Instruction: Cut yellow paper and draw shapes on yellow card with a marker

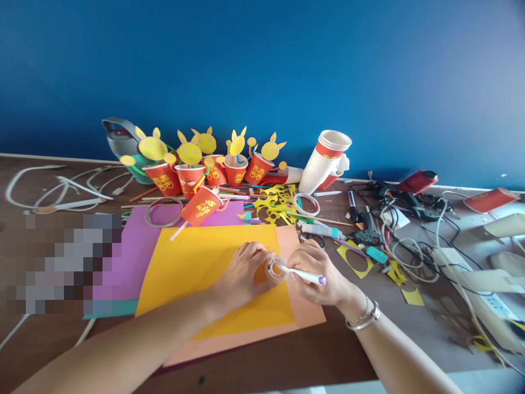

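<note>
A sheet of yellow paper [192, 273] lies on top of peach paper [303, 306]. On its right part my left hand [248, 268] is closed around a small clear ring-shaped object [275, 267], holding it against the paper; its exact kind is hard to make out. My right hand [315, 271] grips a white pen [305, 275] with a purple end, its tip side at the ring's rim. A faint curved outline shows on the yellow sheet just beyond the ring. Purple paper [135, 251] sticks out under the left side.
Red paper cups [200, 205] with yellow animal faces stand at the back, beside stacked white cups [322, 164]. Yellow paper scraps [276, 202], a tape roll [305, 204] and a glue gun [367, 230] lie nearby. Cables and a power strip [459, 268] occupy the right.
</note>
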`<control>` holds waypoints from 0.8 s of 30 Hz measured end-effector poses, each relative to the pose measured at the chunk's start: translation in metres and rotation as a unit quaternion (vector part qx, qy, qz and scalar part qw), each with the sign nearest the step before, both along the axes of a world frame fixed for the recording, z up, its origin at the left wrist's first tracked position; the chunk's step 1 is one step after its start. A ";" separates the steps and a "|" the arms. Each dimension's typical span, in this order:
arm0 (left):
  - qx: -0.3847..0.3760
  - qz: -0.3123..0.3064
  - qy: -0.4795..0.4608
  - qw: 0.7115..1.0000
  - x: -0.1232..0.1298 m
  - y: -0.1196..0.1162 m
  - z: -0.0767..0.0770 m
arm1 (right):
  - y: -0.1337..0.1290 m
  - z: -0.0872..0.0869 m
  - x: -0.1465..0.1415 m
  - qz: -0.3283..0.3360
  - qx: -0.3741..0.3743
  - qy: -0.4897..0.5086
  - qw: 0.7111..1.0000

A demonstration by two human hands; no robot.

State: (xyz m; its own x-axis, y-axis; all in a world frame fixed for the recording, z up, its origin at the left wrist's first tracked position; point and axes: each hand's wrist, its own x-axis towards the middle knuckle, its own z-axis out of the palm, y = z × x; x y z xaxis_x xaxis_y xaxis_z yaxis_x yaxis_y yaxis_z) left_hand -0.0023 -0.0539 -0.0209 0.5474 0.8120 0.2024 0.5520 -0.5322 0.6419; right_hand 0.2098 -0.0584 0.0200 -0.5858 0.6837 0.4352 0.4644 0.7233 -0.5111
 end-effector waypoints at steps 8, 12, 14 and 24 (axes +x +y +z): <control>0.000 -0.001 0.017 1.000 0.000 0.000 0.000 | -0.003 -0.001 -0.006 0.019 0.052 -0.042 0.998; 0.010 -0.003 0.010 1.000 -0.001 0.000 -0.001 | -0.003 -0.001 -0.010 0.020 0.087 -0.065 0.994; 0.006 -0.004 0.012 1.000 -0.001 0.000 -0.001 | -0.003 0.000 -0.011 0.016 0.097 -0.080 0.992; -0.001 0.000 0.018 1.000 0.001 0.000 0.001 | -0.004 -0.003 -0.011 0.015 0.106 -0.114 0.988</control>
